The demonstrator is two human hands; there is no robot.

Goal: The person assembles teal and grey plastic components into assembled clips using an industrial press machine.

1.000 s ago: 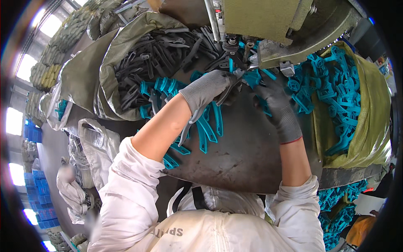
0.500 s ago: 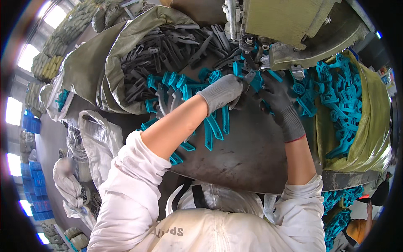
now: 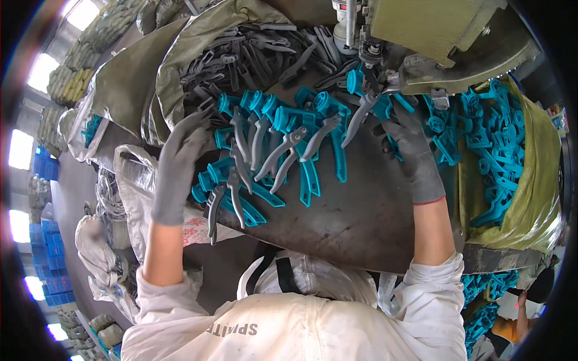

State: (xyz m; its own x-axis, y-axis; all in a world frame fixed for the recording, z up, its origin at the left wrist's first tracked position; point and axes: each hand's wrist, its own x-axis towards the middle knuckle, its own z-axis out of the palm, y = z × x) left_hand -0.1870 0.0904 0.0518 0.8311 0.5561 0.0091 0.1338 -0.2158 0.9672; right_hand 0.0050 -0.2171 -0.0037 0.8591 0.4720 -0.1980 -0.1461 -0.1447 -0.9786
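My right hand [image 3: 409, 150], in a grey glove with a red cuff edge, has its fingers curled around a teal plastic handle [image 3: 394, 146] below the machine head. Part of that handle is hidden by the fingers. A grey lever [image 3: 361, 119] hangs beside it under the press tool [image 3: 371, 57]. At the left, my left hand [image 3: 180, 157], also gloved and slightly blurred, has its fingers stretched out at the edge of the loose grey levers [image 3: 235, 63]. Several teal handles with grey levers attached [image 3: 292, 141] lie on the dark metal table between the hands.
An open sack [image 3: 171, 90] surrounds the grey levers at the back left. Another sack [image 3: 536, 162], greenish, holds teal handles [image 3: 497, 150] on the right. The machine's heavy housing [image 3: 433, 27] overhangs the back right. The metal table's [image 3: 349, 231] front edge is close to my body.
My left hand has left the press tool and swung left to the grey levers, uncovering the pieces on the table. My right hand stays near the tool.
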